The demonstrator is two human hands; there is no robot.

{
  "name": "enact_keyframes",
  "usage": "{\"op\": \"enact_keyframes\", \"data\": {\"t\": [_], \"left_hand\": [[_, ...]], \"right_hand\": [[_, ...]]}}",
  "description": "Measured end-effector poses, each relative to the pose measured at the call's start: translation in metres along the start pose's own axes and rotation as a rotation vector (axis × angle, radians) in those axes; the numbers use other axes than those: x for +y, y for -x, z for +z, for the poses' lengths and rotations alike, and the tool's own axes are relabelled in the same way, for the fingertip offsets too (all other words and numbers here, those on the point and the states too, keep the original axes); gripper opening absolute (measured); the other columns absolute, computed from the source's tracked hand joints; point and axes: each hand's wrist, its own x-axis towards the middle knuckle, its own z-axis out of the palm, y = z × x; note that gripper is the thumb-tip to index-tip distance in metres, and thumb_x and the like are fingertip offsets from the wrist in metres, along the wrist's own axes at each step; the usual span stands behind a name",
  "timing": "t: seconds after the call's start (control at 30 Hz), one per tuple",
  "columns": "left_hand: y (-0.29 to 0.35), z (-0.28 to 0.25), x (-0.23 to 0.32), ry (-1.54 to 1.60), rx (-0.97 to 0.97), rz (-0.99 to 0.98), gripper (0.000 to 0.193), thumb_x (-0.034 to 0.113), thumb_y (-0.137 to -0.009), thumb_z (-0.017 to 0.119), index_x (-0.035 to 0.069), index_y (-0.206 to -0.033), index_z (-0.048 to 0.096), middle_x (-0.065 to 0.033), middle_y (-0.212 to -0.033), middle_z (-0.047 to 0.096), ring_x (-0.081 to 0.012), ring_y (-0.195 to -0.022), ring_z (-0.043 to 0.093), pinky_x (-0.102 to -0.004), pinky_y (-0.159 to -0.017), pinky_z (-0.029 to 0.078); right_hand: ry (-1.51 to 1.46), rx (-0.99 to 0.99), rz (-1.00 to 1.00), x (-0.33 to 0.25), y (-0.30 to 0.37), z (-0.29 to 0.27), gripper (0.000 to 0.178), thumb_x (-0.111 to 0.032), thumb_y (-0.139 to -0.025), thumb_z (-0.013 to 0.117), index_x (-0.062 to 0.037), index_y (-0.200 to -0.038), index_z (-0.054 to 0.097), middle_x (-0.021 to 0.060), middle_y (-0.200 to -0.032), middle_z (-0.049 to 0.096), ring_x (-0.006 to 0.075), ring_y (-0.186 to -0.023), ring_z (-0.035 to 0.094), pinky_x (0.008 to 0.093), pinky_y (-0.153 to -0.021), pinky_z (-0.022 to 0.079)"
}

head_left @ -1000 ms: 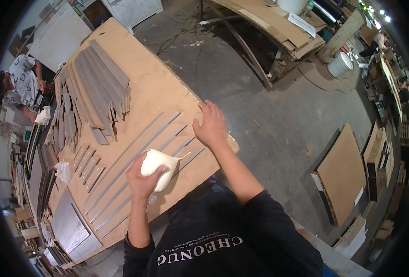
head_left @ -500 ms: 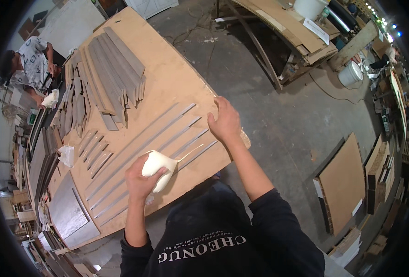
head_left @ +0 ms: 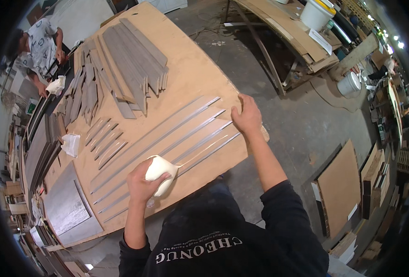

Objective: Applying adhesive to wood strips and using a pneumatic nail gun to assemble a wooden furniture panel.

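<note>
My left hand (head_left: 142, 182) is wrapped round a soft cream-white squeeze bottle (head_left: 160, 171), tilted with its tapered tip towards the right. From that tip a thin pale line of what looks like glue (head_left: 209, 147) runs up and to the right, close along the nearer strips. Several narrow grey strips (head_left: 167, 147) lie side by side under and beyond the bottle on a tan board-topped table (head_left: 190, 69). My right hand (head_left: 249, 114) rests at the table's right edge near the strips' far ends, thumb and fingers apart, with nothing held.
Grey-brown boards (head_left: 133, 51) are piled further back on the table, with short glossy strips (head_left: 105, 141) nearer. A grey metal-looking sheet (head_left: 68, 203) lies at the left corner. A co-worker (head_left: 42, 46) works at the far left. Panels (head_left: 338, 189) stand on the floor at right.
My left hand has drawn the bottle leftward along the strips, and the pale line from its tip is longer. My right hand stays at the table edge. The whole view has shifted slightly.
</note>
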Motion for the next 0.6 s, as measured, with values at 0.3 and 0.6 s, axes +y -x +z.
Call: {"op": "enact_keyframes", "data": {"t": [0.3,0.6], "left_hand": [[0.029,-0.040,-0.026,-0.017,0.072,0.024,0.057,0.021,-0.059,0.092,-0.002,-0.105,0.068,-0.0160,-0.096,0.072,-0.0233,-0.084,0.070,-0.0328,-0.077,0.055],[0.063,-0.071,-0.055,-0.054,0.130,-0.063,0.057,0.031,-0.059,0.092,0.000,-0.101,0.070,-0.0175,-0.094,0.071,-0.0305,-0.082,0.071,-0.0356,-0.073,0.056]], "right_hand": [[0.041,-0.018,0.041,0.001,0.000,0.001,0.049,-0.027,-0.081,0.063,-0.0089,-0.126,0.055,0.0123,-0.125,0.058,0.0316,-0.113,0.058,0.0383,-0.094,0.048],[0.045,0.008,-0.013,0.003,0.000,0.004,0.046,-0.027,-0.081,0.065,-0.0109,-0.124,0.056,0.0131,-0.123,0.058,0.0334,-0.113,0.056,0.0417,-0.093,0.048]]}}
